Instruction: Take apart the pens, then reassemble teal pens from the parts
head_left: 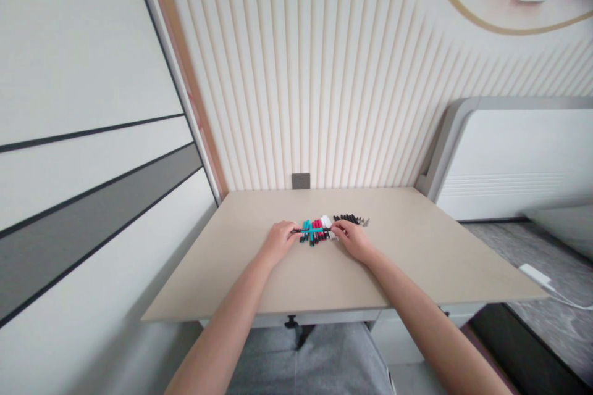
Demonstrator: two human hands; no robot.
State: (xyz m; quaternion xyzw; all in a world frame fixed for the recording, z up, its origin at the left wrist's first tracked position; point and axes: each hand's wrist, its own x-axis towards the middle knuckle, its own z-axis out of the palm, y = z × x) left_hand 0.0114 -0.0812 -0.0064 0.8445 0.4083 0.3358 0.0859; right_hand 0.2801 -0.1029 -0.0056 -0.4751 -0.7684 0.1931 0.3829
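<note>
A turquoise pen [315, 230] with black ends is held level between my two hands, above a group of similar pieces. My left hand [279, 238] pinches its left black end. At the other end, the fingers of my right hand [353, 239] close on the black part. Under and around the pen lie several turquoise pieces [312, 241], red pieces [317, 223] and white pieces [325, 221], some with black ends. A row of black pieces [345, 219] with silvery tips lies just beyond my right hand, partly covered by it.
The beige desk [222, 259] stands against a ribbed wall with a dark socket [301, 181]. A white cabinet [92, 197] rises on the left. A bed headboard [519, 160] is on the right, with a white plug strip [536, 274] and cable near the desk corner.
</note>
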